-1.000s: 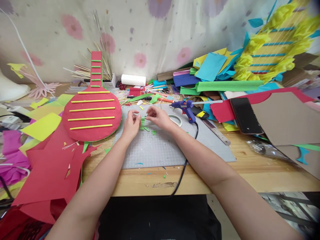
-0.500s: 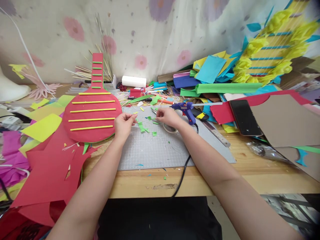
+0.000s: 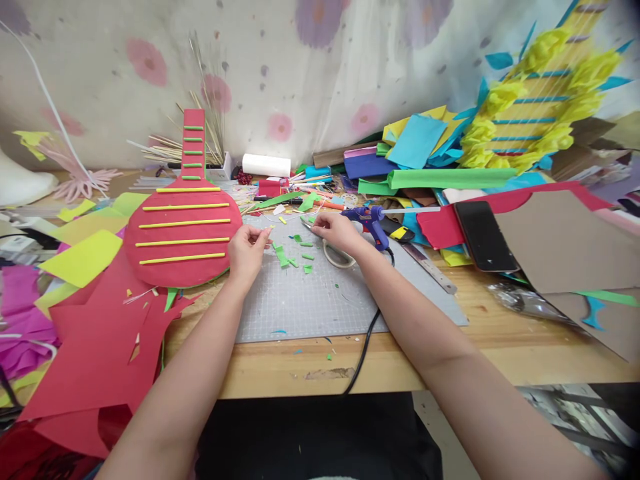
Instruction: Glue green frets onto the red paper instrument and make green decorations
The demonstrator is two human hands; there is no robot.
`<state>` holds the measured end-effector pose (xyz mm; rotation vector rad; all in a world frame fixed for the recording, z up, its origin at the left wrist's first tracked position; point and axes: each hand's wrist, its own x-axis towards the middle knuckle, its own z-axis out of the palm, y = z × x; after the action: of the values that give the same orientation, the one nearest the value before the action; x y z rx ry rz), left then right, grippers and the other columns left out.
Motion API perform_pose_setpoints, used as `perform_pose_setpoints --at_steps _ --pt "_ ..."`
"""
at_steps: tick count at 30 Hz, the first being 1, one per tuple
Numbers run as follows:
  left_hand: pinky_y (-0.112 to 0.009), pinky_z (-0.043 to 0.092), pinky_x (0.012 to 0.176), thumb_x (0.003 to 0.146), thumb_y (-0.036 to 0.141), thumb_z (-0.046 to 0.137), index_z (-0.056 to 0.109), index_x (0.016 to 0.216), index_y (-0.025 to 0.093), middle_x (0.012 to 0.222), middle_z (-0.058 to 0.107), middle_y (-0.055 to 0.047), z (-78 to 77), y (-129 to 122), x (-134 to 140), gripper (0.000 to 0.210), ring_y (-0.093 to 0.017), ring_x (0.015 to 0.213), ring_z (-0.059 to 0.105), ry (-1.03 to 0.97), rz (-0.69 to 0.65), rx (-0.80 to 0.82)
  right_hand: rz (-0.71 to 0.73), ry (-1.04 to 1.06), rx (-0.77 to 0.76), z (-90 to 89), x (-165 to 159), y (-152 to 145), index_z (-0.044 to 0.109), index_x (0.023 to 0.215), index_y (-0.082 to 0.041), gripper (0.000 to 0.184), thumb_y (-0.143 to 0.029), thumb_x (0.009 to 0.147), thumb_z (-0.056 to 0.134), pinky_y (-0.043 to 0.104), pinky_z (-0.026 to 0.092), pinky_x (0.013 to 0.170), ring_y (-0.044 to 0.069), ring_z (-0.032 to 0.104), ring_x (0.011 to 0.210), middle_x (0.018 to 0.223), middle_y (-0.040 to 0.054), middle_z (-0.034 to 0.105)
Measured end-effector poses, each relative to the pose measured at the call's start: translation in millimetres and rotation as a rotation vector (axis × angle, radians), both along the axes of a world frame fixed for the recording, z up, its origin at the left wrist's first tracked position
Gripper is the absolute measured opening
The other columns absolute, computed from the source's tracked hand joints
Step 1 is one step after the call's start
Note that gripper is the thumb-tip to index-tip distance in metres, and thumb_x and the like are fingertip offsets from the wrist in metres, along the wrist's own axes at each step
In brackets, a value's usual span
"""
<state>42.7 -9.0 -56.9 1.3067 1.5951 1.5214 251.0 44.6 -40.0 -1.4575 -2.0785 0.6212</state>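
Observation:
My left hand (image 3: 247, 255) is closed in a pinch beside the red guitar-shaped cutout (image 3: 183, 230), with a tiny pale yellow piece (image 3: 272, 227) at its fingertips. The cutout bears yellow strips on its body and green ones on its neck. Over the grey cutting mat (image 3: 290, 307), my right hand (image 3: 336, 231) has thumb and fingers together; what they hold, if anything, is hidden. Scissors (image 3: 340, 259) lie beneath that hand, a pale handle showing below it and the blade tip beyond the fingers. Small green scraps (image 3: 281, 256) are scattered between both hands.
A purple glue gun (image 3: 369, 221) lies right of my right hand, its black cord (image 3: 369, 340) crossing the mat. Beyond are a metal ruler (image 3: 429, 268), phone (image 3: 485, 235) and grey cardboard (image 3: 565, 240). Red paper (image 3: 95, 340) covers the left; coloured sheets (image 3: 417, 141) pile up behind.
My right hand's fingertips have drawn slightly away from the green scraps, and one short green piece beneath them now lies plainly on the mat. My left hand keeps its pinch.

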Motion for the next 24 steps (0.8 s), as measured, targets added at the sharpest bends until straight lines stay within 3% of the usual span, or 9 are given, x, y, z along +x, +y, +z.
perform_pose_setpoints --at_steps 5,7,10,14,19,24 --pt "-0.023 0.033 0.051 0.084 0.04 0.049 0.042 0.065 0.021 0.048 0.041 0.006 2.6 0 -6 0.028 -0.01 0.045 0.044 0.158 0.071 0.129 0.076 -0.094 0.028 -10.7 -17 -3 0.064 0.096 -0.02 0.021 -0.03 0.078 0.059 0.025 0.034 0.063 0.014 0.053 0.073 0.082 0.0024 0.064" --pt "-0.023 0.032 0.051 0.085 0.043 0.048 0.039 0.061 0.021 0.049 0.039 0.005 3.0 -1 -8 0.033 -0.01 0.047 0.041 0.17 0.061 0.177 0.114 -0.17 0.03 -9.9 -25 -2 0.064 0.095 -0.021 0.019 -0.029 0.078 0.059 0.025 0.034 0.065 0.016 0.054 0.078 0.085 0.0029 0.064" --pt "-0.023 0.032 0.052 0.086 0.045 0.044 0.038 0.058 0.021 0.049 0.037 0.004 2.6 -1 -11 0.037 -0.011 0.05 0.041 0.187 0.057 0.173 0.101 -0.211 0.067 0.7 -34 2 0.062 0.084 -0.019 0.01 -0.023 0.08 0.054 0.025 0.034 0.068 0.016 0.053 0.082 0.09 0.0047 0.063" --pt "-0.024 0.033 0.053 0.089 0.041 0.039 0.037 0.058 0.02 0.048 0.038 0.004 1.7 0 -16 0.037 -0.011 0.049 0.041 0.226 0.078 0.163 0.078 -0.021 0.108 22.2 -37 6 0.059 0.084 -0.015 0.012 -0.023 0.083 0.05 0.023 0.035 0.069 0.013 0.052 0.078 0.088 0.0041 0.061" --pt "-0.022 0.04 0.062 0.074 0.029 0.062 0.046 0.08 0.02 0.073 0.052 0.002 0.7 4 -18 0.019 -0.01 0.064 0.05 0.205 0.117 0.273 0.303 -0.068 -0.119 24.6 -45 -10 0.059 0.075 -0.016 0.008 -0.023 0.076 0.061 0.02 0.034 0.063 0.01 0.052 0.068 0.077 0.0005 0.062" --pt "-0.022 0.042 0.062 0.068 0.032 0.067 0.052 0.074 0.018 0.069 0.055 0.003 3.1 2 -16 0.021 -0.009 0.061 0.051 0.17 0.182 0.274 0.356 -0.286 -0.035 11.5 -67 -33 0.06 0.08 -0.016 0.008 -0.023 0.076 0.061 0.022 0.034 0.065 0.013 0.055 0.078 0.087 0.0041 0.064"
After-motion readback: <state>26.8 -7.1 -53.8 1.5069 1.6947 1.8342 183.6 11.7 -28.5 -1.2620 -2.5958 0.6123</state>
